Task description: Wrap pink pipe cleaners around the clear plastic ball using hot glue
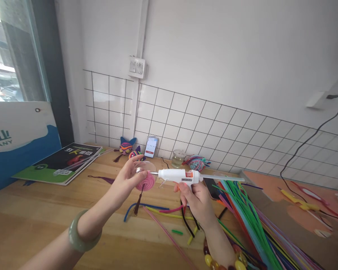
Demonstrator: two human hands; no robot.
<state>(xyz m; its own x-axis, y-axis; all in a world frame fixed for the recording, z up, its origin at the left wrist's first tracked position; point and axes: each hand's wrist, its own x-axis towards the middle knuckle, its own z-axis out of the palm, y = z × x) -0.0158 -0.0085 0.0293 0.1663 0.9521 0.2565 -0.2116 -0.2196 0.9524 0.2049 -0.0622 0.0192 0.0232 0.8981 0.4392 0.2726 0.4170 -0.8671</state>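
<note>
My left hand (126, 180) is closed around a clear, rounded plastic piece (150, 165) with a pink spiral coil (147, 183) on its lower part. A dark red tassel (136, 206) hangs below the coil. My right hand (197, 200) grips a white glue gun (171, 175), its fingers wrapped round the handle. The gun's metal nozzle (154, 173) points left and meets the top of the pink coil beside my left fingers; whether it touches I cannot tell. A translucent glue stick (222, 177) sticks out of its back.
Pipe cleaners (243, 210) lie bundled on the right, with loose ones (154, 210) under my hands. A phone (151, 146), glass jar (178, 159) and colourful animal figures (198, 163) stand along the wall grid. A yellow tool (298, 200) and cord lie right, a book (73, 161) left.
</note>
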